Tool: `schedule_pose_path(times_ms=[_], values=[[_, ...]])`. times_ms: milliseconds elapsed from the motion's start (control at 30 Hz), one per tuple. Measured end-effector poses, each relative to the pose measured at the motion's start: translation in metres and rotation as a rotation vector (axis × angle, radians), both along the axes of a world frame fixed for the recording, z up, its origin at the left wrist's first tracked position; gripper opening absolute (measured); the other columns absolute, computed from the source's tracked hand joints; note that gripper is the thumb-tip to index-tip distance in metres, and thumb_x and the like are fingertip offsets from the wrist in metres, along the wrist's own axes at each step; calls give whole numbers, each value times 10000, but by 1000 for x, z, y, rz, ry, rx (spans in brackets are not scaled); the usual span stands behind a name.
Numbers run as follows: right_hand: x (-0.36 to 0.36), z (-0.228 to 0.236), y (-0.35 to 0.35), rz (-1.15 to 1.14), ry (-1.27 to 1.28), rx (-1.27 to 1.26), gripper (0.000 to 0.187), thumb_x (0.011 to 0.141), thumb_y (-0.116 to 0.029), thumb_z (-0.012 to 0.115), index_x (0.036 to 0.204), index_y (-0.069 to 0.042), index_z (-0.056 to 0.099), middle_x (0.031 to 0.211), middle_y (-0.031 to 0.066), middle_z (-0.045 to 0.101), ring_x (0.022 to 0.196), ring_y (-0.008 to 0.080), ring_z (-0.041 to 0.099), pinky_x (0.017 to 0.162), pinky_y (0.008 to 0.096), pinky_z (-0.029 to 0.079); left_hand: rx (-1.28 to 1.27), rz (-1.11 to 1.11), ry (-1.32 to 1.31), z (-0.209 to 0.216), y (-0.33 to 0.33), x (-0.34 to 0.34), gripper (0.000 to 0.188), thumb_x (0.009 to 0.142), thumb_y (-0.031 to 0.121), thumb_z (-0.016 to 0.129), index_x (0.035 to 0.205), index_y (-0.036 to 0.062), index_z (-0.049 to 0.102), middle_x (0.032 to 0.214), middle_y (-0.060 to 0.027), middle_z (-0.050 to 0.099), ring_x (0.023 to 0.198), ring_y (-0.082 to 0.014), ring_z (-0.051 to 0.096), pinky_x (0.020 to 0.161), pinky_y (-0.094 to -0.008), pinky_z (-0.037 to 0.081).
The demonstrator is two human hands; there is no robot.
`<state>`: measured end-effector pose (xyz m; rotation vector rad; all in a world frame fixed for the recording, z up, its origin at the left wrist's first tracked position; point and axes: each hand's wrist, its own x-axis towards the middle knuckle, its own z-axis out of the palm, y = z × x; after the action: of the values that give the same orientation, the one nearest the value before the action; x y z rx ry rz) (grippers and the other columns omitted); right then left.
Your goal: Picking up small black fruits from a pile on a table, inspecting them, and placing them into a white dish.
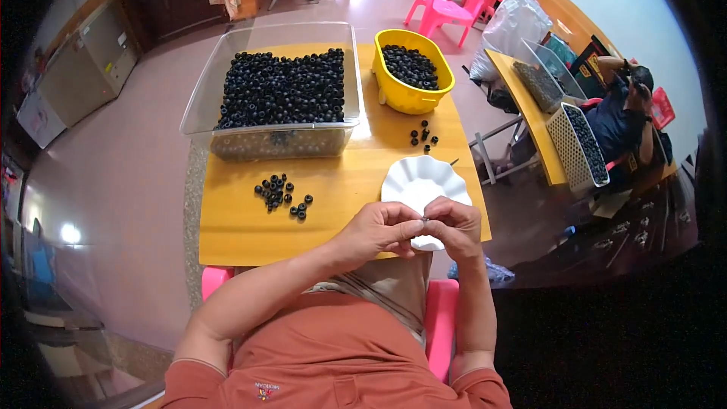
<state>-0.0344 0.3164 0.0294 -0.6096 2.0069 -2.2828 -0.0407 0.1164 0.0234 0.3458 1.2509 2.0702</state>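
Above the near rim of a white scalloped dish (415,176), my left hand (382,231) and my right hand (458,231) meet with fingertips pinched together. Something tiny and dark shows between them, too small to name. A thin dark stick-like piece (453,162) pokes out at the dish's far right edge. To the left of my hands lies a loose cluster of small black ring-shaped pieces (274,191). Several more such black pieces (425,137) lie beyond the dish, in front of a yellow tub (415,98).
A large clear plastic bin (276,142) full of black pieces stands at the table's (235,238) far left. The yellow tub holds more. At right, another person (617,121) sits by a second table (538,144) with a white crate (572,155). Pink chairs (447,7) stand behind.
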Motion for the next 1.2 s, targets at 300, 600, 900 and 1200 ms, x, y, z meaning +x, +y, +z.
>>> schedule_pose_path(times_ms=[300, 600, 900, 1200], values=[[-2, -11, 5, 12, 28, 81, 98, 780, 92, 676, 853, 48, 628, 855, 95, 617, 773, 147, 627, 686, 266, 541, -60, 29, 125, -5, 4, -3, 216, 945, 200, 591, 1002, -9, 603, 890, -44, 627, 745, -110, 618, 698, -274, 553], [0, -12, 1, -49, -2, 84, 72, 817, 58, 659, 886, 46, 639, 861, 90, 632, 797, 147, 621, 716, 262, 512, -172, 188, 288, -11, 14, -4, 208, 955, 174, 546, 935, -24, 604, 773, -29, 615, 655, -96, 590, 598, -244, 492], [-4, -23, 5, -147, 37, 180, 91, 843, 51, 639, 933, 40, 634, 903, 77, 622, 835, 136, 616, 739, 260, 517, -500, 320, 502, -4, 17, -10, 200, 918, 178, 582, 908, -19, 614, 812, -92, 630, 715, -149, 611, 648, -276, 502], [-5, -25, 11, -219, 73, 175, 124, 874, 103, 567, 995, 96, 596, 953, 104, 596, 831, 160, 636, 786, 298, 573, -908, 316, 1245, -15, 28, -35, 150, 856, 166, 581, 793, 31, 599, 814, -166, 571, 755, -366, 608, 670, -443, 509]])
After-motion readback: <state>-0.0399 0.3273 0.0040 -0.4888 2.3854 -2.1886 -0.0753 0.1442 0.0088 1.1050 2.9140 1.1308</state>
